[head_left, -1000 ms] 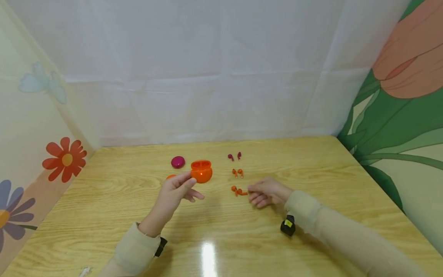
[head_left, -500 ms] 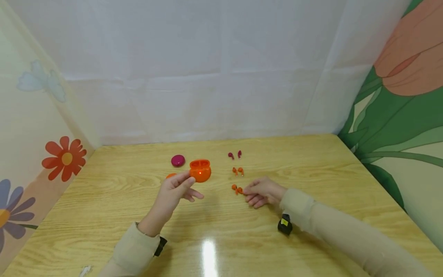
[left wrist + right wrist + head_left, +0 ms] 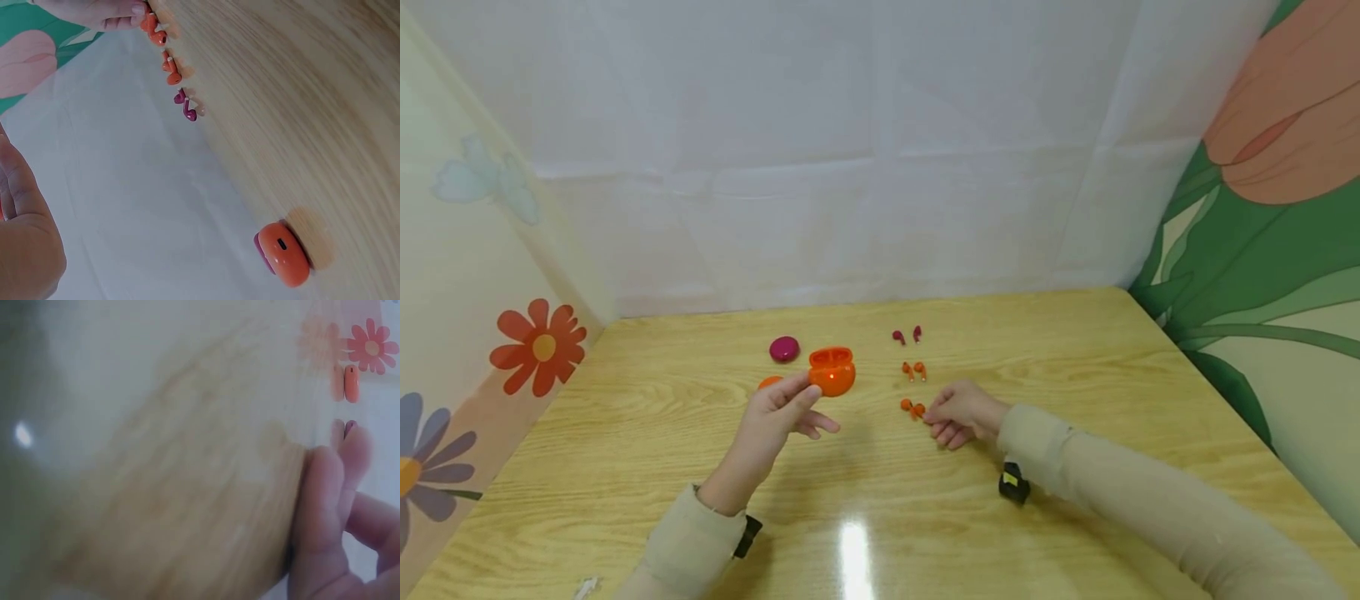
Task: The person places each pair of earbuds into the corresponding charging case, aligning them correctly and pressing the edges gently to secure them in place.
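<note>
Left hand [image 3: 775, 417] holds open round orange plastic earbud case [image 3: 832, 372] above wooden desk [image 3: 1075, 350], empty; right hand [image 3: 958, 412] pinching nearest small orange earbuds [image 3: 913, 407] on desk; none cased yet.

A staged recording booth is suggested by a wooden table [image 3: 1075, 350] enclosed by white sheeting [image 3: 850, 167] at the far side and flower-printed panels [image 3: 475, 317] left and right.

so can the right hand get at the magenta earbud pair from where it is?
Probably yes. The right hand rests at the near orange earbuds; the magenta earbuds lie farther back, with only another orange pair flat between.
</note>
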The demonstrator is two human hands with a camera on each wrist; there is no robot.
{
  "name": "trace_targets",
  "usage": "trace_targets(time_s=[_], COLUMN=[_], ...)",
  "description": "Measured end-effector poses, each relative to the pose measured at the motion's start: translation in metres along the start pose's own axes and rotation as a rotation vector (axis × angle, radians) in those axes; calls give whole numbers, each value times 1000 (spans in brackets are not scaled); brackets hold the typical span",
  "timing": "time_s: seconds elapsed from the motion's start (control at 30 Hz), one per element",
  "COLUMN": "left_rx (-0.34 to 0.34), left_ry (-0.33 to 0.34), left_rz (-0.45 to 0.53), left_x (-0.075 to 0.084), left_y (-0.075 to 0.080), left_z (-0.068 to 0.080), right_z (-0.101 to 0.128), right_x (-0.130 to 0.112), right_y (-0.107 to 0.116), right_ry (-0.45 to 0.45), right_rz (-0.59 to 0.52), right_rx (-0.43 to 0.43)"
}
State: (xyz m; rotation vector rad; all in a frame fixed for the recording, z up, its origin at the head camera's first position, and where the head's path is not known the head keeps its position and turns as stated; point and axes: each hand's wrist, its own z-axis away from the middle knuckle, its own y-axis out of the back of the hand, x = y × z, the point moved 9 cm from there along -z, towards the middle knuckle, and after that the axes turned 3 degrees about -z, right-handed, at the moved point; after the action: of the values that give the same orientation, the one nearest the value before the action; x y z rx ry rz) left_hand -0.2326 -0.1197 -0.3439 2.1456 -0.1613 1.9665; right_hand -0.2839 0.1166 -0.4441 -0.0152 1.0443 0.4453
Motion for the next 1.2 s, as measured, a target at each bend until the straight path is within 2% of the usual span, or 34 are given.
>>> trace_targets(time_s=[0.37, 0.77, 0.93, 1.2], left_rx=[3, -8, -8, -16], left_ry=[23, 7, 12, 6], left_rz=[7, 8, 10, 10], left_x=[-1, -3, -4, -4], left_y=[-1, -1, -1, -2], left_z=[3, 0, -1, -1], right_z=[-1, 2, 1, 5], right_x=[0, -4, -2, -3], right_y=[-1, -2, -1, 5], right_ry=[2, 19, 28, 67], right_rz=[38, 62, 42, -50], right_rx=[25, 25, -2, -16])
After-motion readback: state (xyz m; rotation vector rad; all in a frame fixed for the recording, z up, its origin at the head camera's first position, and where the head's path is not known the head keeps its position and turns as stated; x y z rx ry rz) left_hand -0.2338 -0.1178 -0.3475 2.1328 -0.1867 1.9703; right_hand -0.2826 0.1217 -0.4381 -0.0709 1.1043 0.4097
